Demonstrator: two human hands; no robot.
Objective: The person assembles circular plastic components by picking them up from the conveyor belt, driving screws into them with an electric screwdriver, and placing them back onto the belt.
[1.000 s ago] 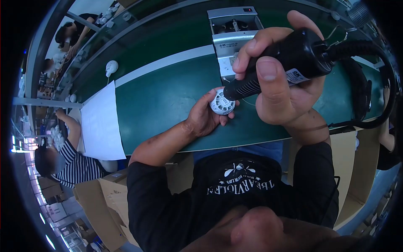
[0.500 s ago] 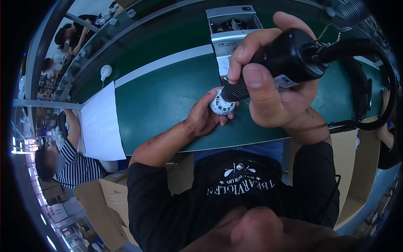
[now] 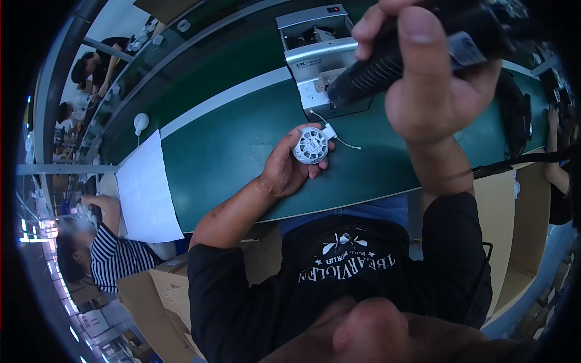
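Observation:
A small white round fan (image 3: 311, 146) with a slotted grille rests in my left hand (image 3: 279, 166), whose fingers curl around its edge. From the fan's side sticks a short white stub, and a thin white cable lies beside it. My right hand (image 3: 433, 91) grips a black electric screwdriver (image 3: 378, 72), its thumb along the body. The tool's ribbed nose points down and left, its tip at the front of a silver screw feeder (image 3: 324, 57). Whether the tip touches the feeder cannot be made out.
The green mat (image 3: 224, 151) covers the bench. A white sheet (image 3: 148, 187) lies at left, with another white fan (image 3: 140, 123) behind it. A black cable (image 3: 520, 160) runs off right. Cardboard boxes (image 3: 163, 308) flank me. A person in a striped shirt (image 3: 124, 260) sits at left.
My right hand has lifted the screwdriver off the fan and carried it up to the screw feeder. My left hand keeps the fan, whose whole grille now shows. The view has shifted slightly.

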